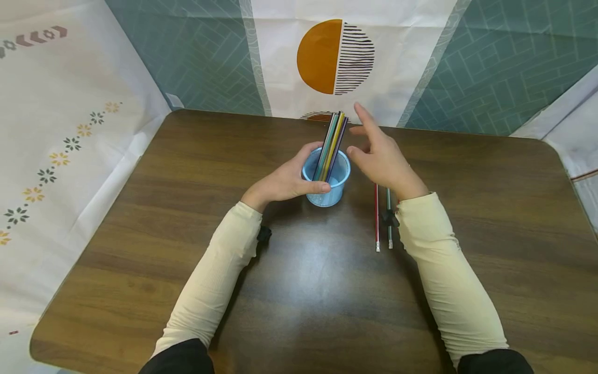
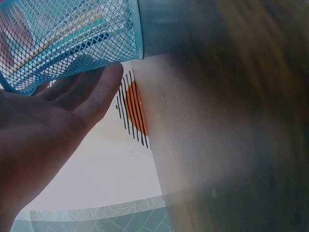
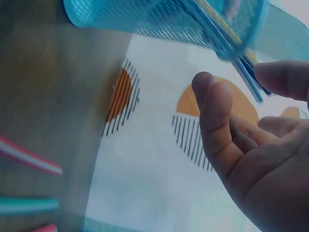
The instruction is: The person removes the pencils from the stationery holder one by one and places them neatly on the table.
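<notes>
Gripping the blue mesh cup, the left hand curved around its left side, thumb along the near rim and fingers behind. The right hand was loosely spread at the cup's right, index finger extended and thumb apart from it, with nothing in its grasp; whether its thumb touched the cup or pencils, I could not tell.

The pencil bundle stood inside the cup, lower ends within and upper ends well above the rim. Its long axis leaned, the tops pointing away from the person and slightly rightward. The cup itself looked upright, its mouth facing up.

On the brown table, a red pencil and a green pencil lay near the right wrist, roughly parallel, their eraser ends toward the person. Another red end showed beside them in the right wrist view.
</notes>
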Available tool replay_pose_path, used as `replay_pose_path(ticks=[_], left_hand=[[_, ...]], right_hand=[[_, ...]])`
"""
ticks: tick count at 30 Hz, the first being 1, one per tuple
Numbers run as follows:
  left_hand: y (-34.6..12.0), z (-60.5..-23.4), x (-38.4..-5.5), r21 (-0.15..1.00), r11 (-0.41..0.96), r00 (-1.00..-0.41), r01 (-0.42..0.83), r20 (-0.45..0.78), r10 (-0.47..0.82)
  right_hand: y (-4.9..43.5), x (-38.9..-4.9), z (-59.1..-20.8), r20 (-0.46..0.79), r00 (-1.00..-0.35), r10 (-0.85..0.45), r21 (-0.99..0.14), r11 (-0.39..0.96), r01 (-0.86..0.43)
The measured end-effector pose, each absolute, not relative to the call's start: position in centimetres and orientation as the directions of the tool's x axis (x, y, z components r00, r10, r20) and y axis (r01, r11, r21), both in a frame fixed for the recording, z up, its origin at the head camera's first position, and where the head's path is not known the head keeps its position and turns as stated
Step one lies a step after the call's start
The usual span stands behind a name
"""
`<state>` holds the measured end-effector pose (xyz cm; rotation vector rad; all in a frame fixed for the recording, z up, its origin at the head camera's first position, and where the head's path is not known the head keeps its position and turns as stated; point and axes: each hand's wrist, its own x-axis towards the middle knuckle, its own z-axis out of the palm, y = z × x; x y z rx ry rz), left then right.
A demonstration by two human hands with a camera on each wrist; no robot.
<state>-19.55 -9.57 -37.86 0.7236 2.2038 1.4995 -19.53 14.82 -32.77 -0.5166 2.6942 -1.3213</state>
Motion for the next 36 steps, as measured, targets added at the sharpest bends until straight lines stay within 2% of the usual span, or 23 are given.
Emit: replay_pose_path(ticks=[3, 10, 23, 28, 36], left_hand=[[-9.5, -37.9, -19.6, 0.935, 0.288, -0.794, 0.208, -0.01, 0.608], [-9.7, -37.8, -19.5, 0.927, 0.303, -0.796, 0.221, -0.008, 0.605], [-9.5, -37.8, -19.6, 0.924, 0.316, -0.806, 0.216, -0.014, 0.592], [-9.4, -37.8, -19.7, 0.925, 0.316, -0.799, 0.209, -0.025, 0.601], [-9.5, -37.6, -19.5, 0.926, 0.312, -0.797, 0.214, -0.02, 0.604]], right_hand=[[14.2, -19.6, -33.0, 0.084, -0.944, -0.319, -0.773, 0.577, -0.264], [14.7, -18.9, -32.3, 0.177, -0.968, -0.18, -0.839, 0.487, -0.244], [16.4, -18.7, -31.4, 0.229, -0.96, -0.164, -0.906, 0.324, -0.271], [17.3, -18.7, -30.9, 0.285, -0.951, -0.124, -0.927, 0.216, -0.306], [18.7, -18.7, -30.0, 0.319, -0.947, -0.031, -0.947, -0.06, -0.317]])
